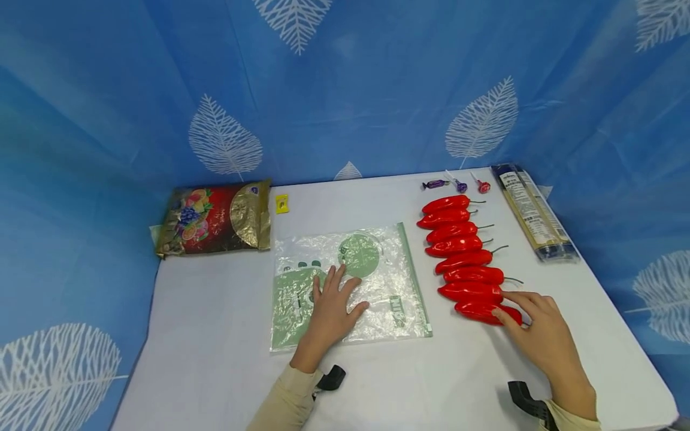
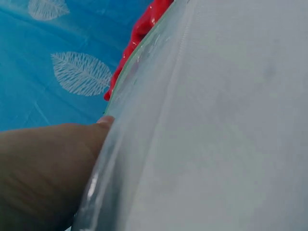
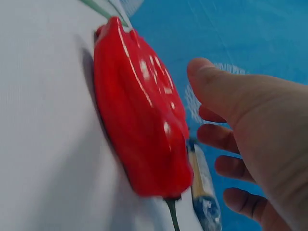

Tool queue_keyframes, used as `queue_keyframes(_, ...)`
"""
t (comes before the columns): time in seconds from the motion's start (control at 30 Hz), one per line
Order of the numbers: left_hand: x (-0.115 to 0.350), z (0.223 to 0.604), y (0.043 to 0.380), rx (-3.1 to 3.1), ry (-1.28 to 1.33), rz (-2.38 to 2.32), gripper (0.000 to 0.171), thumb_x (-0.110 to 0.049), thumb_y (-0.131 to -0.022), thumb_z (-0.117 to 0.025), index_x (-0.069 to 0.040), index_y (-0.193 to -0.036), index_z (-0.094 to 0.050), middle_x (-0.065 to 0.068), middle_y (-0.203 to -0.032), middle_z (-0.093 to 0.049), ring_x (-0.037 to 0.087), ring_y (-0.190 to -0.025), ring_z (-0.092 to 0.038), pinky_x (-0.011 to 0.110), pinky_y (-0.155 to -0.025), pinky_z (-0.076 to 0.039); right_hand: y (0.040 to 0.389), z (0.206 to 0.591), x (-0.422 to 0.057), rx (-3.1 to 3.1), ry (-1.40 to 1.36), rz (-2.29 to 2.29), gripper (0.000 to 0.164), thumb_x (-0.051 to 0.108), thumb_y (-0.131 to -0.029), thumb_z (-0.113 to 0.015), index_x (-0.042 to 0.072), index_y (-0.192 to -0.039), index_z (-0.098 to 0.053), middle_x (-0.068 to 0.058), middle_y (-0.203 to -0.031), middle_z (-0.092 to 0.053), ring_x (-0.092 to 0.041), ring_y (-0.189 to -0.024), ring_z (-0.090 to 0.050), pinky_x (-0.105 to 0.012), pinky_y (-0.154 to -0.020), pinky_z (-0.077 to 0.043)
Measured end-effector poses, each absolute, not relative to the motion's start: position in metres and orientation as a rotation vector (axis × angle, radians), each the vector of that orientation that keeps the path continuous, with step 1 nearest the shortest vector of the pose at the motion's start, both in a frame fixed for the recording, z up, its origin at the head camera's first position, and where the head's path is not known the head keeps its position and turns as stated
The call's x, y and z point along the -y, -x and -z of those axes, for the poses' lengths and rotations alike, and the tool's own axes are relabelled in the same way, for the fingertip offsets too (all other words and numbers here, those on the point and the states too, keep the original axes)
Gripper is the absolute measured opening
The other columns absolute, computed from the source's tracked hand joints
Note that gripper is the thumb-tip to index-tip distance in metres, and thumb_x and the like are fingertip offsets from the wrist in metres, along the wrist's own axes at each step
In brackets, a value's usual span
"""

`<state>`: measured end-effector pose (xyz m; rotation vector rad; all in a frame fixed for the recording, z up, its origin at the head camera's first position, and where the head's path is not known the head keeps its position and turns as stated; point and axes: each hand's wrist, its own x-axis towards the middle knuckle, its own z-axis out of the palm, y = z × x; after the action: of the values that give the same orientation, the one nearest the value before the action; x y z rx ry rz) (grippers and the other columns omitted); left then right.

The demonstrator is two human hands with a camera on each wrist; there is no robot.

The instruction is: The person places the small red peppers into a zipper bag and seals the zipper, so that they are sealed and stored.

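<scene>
My left hand (image 1: 330,314) rests with spread fingers on a clear plastic zip bag (image 1: 377,299) printed with green shapes. In the left wrist view its thumb (image 2: 103,120) lies at the bag's glossy edge (image 2: 103,168). Several red peppers with green stems lie in a column to the right of the bag. Over the stem end of the nearest red pepper (image 1: 480,312) hovers my right hand (image 1: 547,335), thumb and fingers apart. The right wrist view shows that pepper (image 3: 139,120) lying on the white cloth, with a gap between it and the thumb (image 3: 204,79).
A red and gold fruit-printed packet (image 1: 215,218) lies at the back left, beside a small yellow wrapped sweet (image 1: 282,203). At the back right are a purple wrapped candy (image 1: 434,184), a purple lollipop (image 1: 460,187), a red lollipop (image 1: 483,187) and a long noodle-like packet (image 1: 533,212).
</scene>
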<state>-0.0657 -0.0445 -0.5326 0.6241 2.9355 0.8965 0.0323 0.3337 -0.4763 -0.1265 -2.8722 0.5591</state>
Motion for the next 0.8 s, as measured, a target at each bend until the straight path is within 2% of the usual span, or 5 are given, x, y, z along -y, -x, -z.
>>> queue_keyframes(0.1, 0.044, 0.533, 0.066, -2.947, -0.596, -0.926, 0.03, -0.04, -0.097, -0.067, -0.02, -0.12, -0.064, 0.018, -0.162, -0.039, 0.043, -0.154, -0.027, 0.073, -0.122, -0.01, -0.038, 0.48, -0.343, 2.897, 0.172, -0.554, 0.044, 0.02, -0.081, -0.085, 0.002, -0.119, -0.071, -0.028, -0.117, -0.067, -0.042, -0.103, -0.052, -0.063, -0.083, -0.047)
queue_keyframes(0.23, 0.043, 0.533, 0.065, -2.945, -0.577, -0.97, 0.016, -0.034, -0.099, -0.065, -0.019, -0.103, -0.064, 0.018, -0.161, -0.041, 0.043, -0.154, -0.028, 0.073, -0.121, -0.012, -0.045, 0.484, -0.35, 2.978, 0.254, -0.561, 0.052, 0.032, -0.083, -0.085, -0.001, -0.12, -0.07, -0.031, -0.12, -0.065, -0.044, -0.105, -0.051, -0.065, -0.085, -0.048)
queue_keyframes(0.37, 0.041, 0.534, 0.064, -2.959, -0.577, -0.984, 0.012, -0.032, -0.1, -0.064, -0.021, -0.095, -0.062, 0.017, -0.159, -0.043, 0.043, -0.153, -0.031, 0.072, -0.121, -0.014, -0.05, 0.485, -0.354, 3.035, 0.313, -0.557, 0.06, 0.037, -0.082, -0.084, -0.002, -0.125, -0.067, -0.032, -0.125, -0.061, -0.047, -0.11, -0.047, -0.068, -0.086, -0.048)
queue_keyframes(0.6, 0.04, 0.537, 0.066, -2.987, -0.572, -1.0, 0.013, -0.029, -0.099, -0.064, -0.02, -0.09, -0.062, 0.017, -0.156, -0.048, 0.043, -0.15, -0.036, 0.073, -0.121, -0.016, -0.056, 0.484, -0.361, 3.113, 0.374, -0.519, 0.066, 0.031, -0.078, -0.087, -0.002, -0.131, -0.062, -0.036, -0.131, -0.057, -0.051, -0.113, -0.044, -0.071, -0.087, -0.045)
queue_keyframes(0.8, 0.041, 0.532, 0.068, -2.965, -0.563, -1.061, 0.013, -0.027, -0.1, -0.062, -0.018, -0.09, -0.061, 0.018, -0.154, -0.05, 0.045, -0.149, -0.036, 0.074, -0.12, -0.015, -0.056, 0.487, -0.363, 3.141, 0.403, -0.569, 0.063, 0.023, -0.081, -0.084, -0.002, -0.133, -0.061, -0.035, -0.127, -0.063, -0.052, -0.112, -0.051, -0.071, -0.087, -0.046)
